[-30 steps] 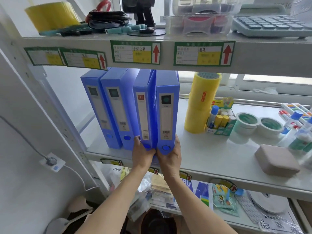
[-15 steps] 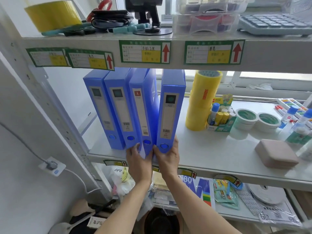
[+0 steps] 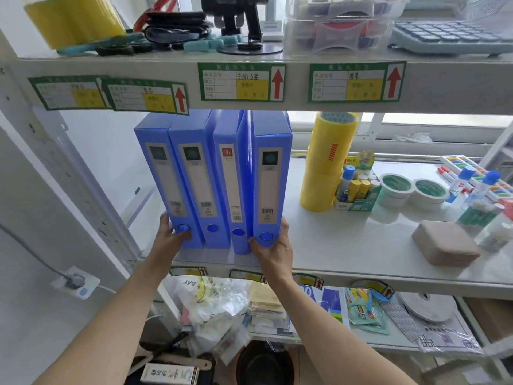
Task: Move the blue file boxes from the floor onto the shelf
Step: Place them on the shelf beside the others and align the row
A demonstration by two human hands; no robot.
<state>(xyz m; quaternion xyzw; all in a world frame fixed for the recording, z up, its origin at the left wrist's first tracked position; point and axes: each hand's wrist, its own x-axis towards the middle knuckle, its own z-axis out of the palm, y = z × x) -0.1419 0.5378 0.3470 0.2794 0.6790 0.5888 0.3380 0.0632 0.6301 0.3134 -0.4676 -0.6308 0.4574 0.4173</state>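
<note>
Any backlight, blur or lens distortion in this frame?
Head view: bright window light behind the middle shelf washes out the background; wide-angle bending curves the shelf edges; corners are soft, as at the yellow roll top left; the blue file boxes and hands stay sharp.

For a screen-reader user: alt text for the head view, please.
Four blue file boxes stand upright on a white shelf, the left hand and right hand bracketing the row's ends. Yellow tape rolls stand to their right.
</note>
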